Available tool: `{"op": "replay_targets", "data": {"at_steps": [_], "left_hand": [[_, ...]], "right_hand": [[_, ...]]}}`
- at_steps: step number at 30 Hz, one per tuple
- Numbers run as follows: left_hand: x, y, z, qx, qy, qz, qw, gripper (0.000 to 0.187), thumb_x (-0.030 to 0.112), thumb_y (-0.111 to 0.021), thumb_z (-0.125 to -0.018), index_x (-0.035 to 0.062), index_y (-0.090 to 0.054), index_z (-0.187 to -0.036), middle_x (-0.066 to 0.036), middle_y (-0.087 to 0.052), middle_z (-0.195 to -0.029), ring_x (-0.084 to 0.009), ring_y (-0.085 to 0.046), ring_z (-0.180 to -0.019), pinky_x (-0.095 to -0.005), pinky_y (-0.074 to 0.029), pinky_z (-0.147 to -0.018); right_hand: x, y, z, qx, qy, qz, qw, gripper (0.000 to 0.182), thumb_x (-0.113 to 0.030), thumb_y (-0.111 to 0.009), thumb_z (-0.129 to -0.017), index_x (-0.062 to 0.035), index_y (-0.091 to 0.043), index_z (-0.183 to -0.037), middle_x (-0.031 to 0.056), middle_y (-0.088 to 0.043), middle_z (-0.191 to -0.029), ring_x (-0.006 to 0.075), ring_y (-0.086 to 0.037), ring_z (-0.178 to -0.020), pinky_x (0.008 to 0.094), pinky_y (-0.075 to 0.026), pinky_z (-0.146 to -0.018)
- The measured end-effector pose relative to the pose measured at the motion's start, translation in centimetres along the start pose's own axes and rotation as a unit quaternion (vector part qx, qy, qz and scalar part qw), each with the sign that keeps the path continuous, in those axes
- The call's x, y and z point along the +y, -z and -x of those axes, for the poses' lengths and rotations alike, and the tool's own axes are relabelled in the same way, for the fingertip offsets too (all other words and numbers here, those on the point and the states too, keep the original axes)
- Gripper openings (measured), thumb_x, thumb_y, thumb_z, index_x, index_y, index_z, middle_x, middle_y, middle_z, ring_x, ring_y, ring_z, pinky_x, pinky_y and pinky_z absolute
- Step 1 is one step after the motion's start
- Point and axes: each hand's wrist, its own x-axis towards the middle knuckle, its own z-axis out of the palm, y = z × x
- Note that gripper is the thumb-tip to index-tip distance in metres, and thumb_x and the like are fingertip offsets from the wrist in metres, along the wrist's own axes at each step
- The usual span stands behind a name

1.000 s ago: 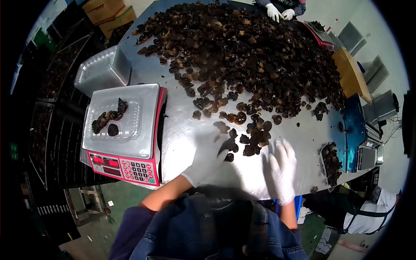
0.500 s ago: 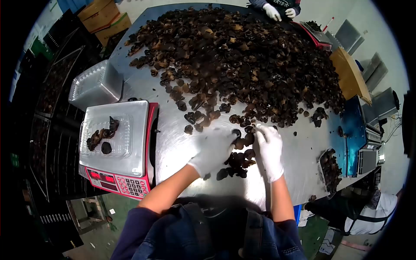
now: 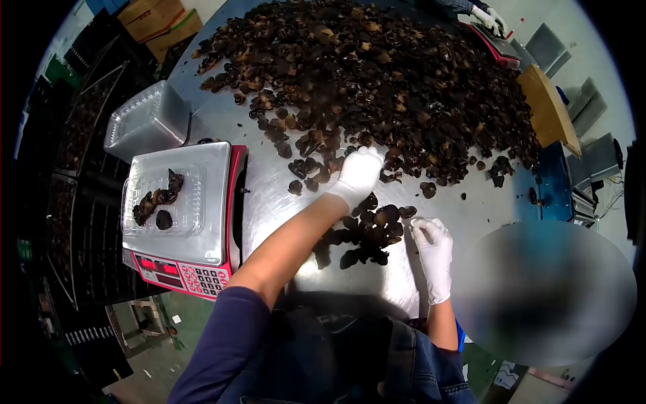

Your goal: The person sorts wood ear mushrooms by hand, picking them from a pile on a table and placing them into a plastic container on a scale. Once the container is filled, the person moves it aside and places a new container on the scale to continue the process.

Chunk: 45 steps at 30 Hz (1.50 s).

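My gloved left hand [image 3: 362,174] reaches to the near edge of a large heap of dark wood ear mushrooms [image 3: 350,81]. Its fingers are curled closed, and whatever they grip is hidden. Close to my body lies a small pile of wood ears [image 3: 369,234] on the metal table [image 3: 471,246]. My gloved right hand [image 3: 434,252] is just right of that pile, thumb and fingers drawn together; I cannot make out anything between them. A loose wood ear [image 3: 407,212] lies near its fingertips.
At left, a red scale [image 3: 182,275] carries a clear plastic tray [image 3: 192,225] with a few wood ears. Behind it are stacked clear containers [image 3: 149,121]. Across the table, a co-worker's gloved hands [image 3: 490,19] are over another scale [image 3: 501,50]. A blurred patch covers the lower right.
My left hand has moved forward from the small pile to the heap's edge. My right hand has drawn back slightly toward me and right. The co-worker's hands have shifted right to the far scale.
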Motion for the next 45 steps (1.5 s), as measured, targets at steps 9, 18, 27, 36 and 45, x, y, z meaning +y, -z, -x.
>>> {"op": "replay_targets", "data": {"at_steps": [9, 18, 27, 36, 45], "left_hand": [[-2.5, 7.6, 14.0, 0.105, 0.037, 0.194, 0.975, 0.024, 0.002, -0.063, -0.079, 0.0036, -0.063, -0.103, -0.013, -0.061, -0.092, -0.0334, -0.061, -0.093, -0.0401, -0.05, -0.082], [-0.6, 5.4, 21.0, 0.017, 0.09, 0.179, 0.98, 0.113, 0.042, -0.086, -0.066, -0.0036, -0.027, -0.15, -0.03, -0.023, -0.154, -0.0485, -0.021, -0.143, -0.0518, -0.026, -0.115], [-0.4, 4.8, 14.9, 0.002, -0.088, 0.144, 0.986, 0.088, 0.049, -0.073, -0.077, 0.006, -0.042, -0.147, -0.022, -0.041, -0.148, -0.0395, -0.042, -0.133, -0.0477, -0.038, -0.107], [0.9, 1.7, 13.7, 0.103, -0.023, 0.102, 0.989, 0.03, 0.02, -0.07, -0.075, 0.0125, -0.063, -0.104, -0.008, -0.055, -0.107, -0.0269, -0.053, -0.104, -0.0317, -0.054, -0.08], [-3.8, 14.8, 16.6, 0.127, 0.073, 0.164, 0.976, 0.036, 0.022, -0.067, -0.081, 0.01, -0.062, -0.114, -0.01, -0.054, -0.113, -0.0264, -0.054, -0.107, -0.0351, -0.054, -0.083]], "right_hand": [[-0.7, -0.8, 2.3, -0.078, 0.074, 0.181, 0.978, 0.114, -0.048, -0.09, -0.052, -0.0059, -0.039, -0.145, 0.0262, -0.037, -0.147, 0.0453, -0.036, -0.136, 0.0503, -0.034, -0.111], [-1.8, -4.9, 1.0, -0.146, 0.135, 0.188, 0.962, 0.126, -0.056, -0.088, -0.048, -0.0039, -0.033, -0.148, 0.0284, -0.031, -0.151, 0.0476, -0.032, -0.138, 0.0542, -0.031, -0.112], [-3.8, -4.8, -0.3, -0.115, 0.162, 0.102, 0.975, 0.075, -0.015, -0.084, -0.062, -0.0181, -0.06, -0.133, 0.0138, -0.054, -0.13, 0.0348, -0.052, -0.118, 0.0405, -0.047, -0.099], [-1.6, -6.4, -0.2, 0.024, 0.095, 0.004, 0.995, 0.027, 0.005, -0.07, -0.074, -0.0001, -0.068, -0.1, 0.0129, -0.059, -0.117, 0.0299, -0.06, -0.107, 0.0357, -0.048, -0.096], [-4.5, -6.7, -3.3, 0.031, 0.067, -0.071, 0.995, 0.024, 0.01, -0.067, -0.075, 0.0036, -0.067, -0.098, 0.0109, -0.061, -0.113, 0.0253, -0.059, -0.107, 0.0349, -0.047, -0.098]]}}
